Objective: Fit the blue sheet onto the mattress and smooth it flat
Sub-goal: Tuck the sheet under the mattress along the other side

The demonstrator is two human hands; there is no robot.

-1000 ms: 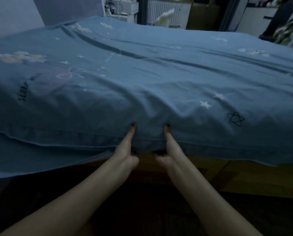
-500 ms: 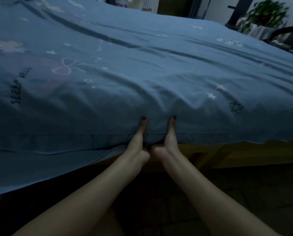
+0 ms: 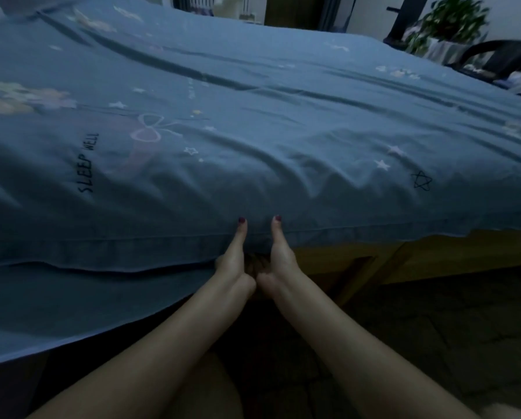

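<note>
The blue sheet point(image 3: 283, 122), printed with stars, a bow and the words "SLEEP WELL", covers the mattress and hangs over its near side. Long creases run across it and small folds fan out above my hands. My left hand point(image 3: 233, 261) and my right hand point(image 3: 279, 258) sit side by side at the near edge, each pinching the sheet's hem, thumbs on top with dark red nails, the other fingers hidden under the fabric. To the left of my hands the sheet hangs lower in a loose flap point(image 3: 71, 303).
The wooden bed frame point(image 3: 404, 258) shows under the sheet on the right. Dark floor point(image 3: 434, 334) lies below it. At the far right stand a potted plant point(image 3: 452, 19) and a dark chair point(image 3: 507, 55). A radiator and furniture line the far wall.
My two hands have come closer together on the hem. The view has shifted right, bringing the plant and chair into sight. The folds above my hands have deepened.
</note>
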